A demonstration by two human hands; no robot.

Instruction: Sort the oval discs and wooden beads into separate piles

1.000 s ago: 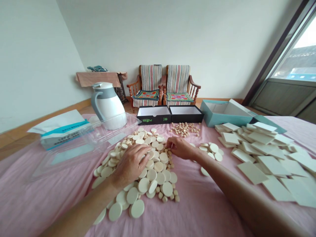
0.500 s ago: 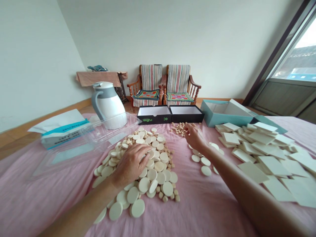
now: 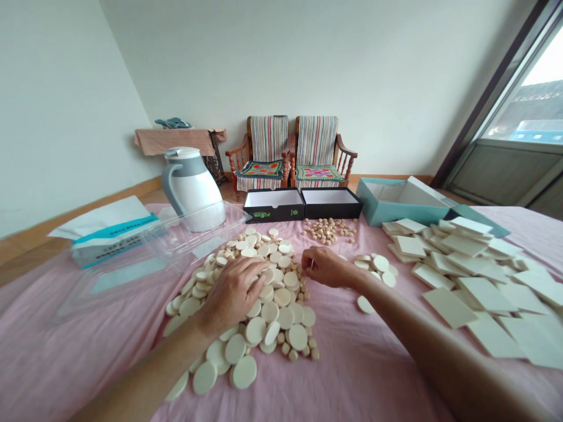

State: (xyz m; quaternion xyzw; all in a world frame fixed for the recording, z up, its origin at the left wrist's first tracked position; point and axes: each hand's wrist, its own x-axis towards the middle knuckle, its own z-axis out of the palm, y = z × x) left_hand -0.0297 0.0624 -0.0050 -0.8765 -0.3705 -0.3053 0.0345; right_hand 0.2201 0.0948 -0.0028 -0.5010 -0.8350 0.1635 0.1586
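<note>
In the head view, smooth round discs [image 3: 244, 372] and chunky wooden beads [image 3: 293, 354] heap on wrinkled cloth [image 3: 347, 363], the left hand [image 3: 237, 287] draped loosely over the discs. The right hand [image 3: 325, 267] curls beside their right edge, its grasp too hidden to tell; below its wrist, cloth runs toward square tiles [image 3: 487, 294].

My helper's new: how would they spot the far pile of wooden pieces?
Two black boxes stand on the pink cloth. The pile lies before the right one, beyond the right hand. It shows only small tan pieces, without the neighbouring flat discs.
</note>
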